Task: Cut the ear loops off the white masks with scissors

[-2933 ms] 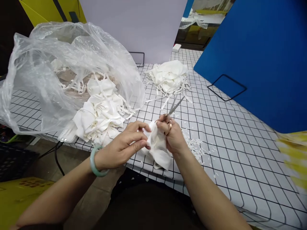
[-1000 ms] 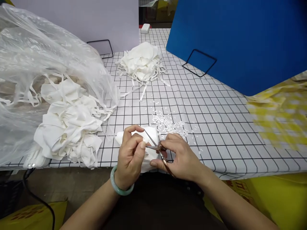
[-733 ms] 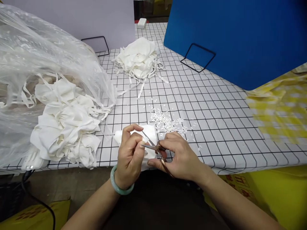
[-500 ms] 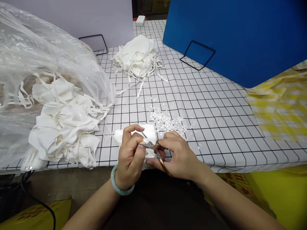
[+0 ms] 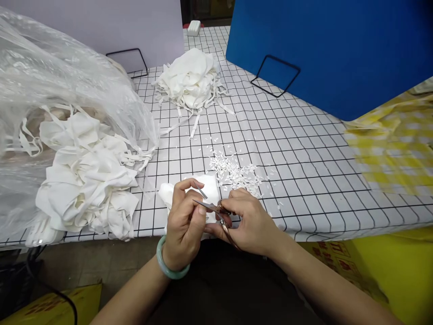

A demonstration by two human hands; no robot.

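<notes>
Black lines make squares all over the white tablecloth [image 5: 297,158]. Low in the middle of the frame, the left hand [image 5: 186,221] has its thumb and fingers squeezed together, and they seem to pinch an edge of the white cloth [image 5: 210,186] lying under both hands. Just beside it, the right hand [image 5: 250,221] grips the scissors [image 5: 221,221] by their handles, with the blades a bit apart at the left fingertips. It looks like a small snip is being made. That calls for a steady pinch, with the blade tips kept off the skin. Past the hands, tiny white bits [image 5: 233,171] lie scattered near the middle. A heap of white cloths [image 5: 89,176] spills from a clear plastic bag [image 5: 111,81] at the left. Farther off, another white pile [image 5: 192,76] sits near the top, and a blue board [image 5: 314,49] stands at the upper right.
</notes>
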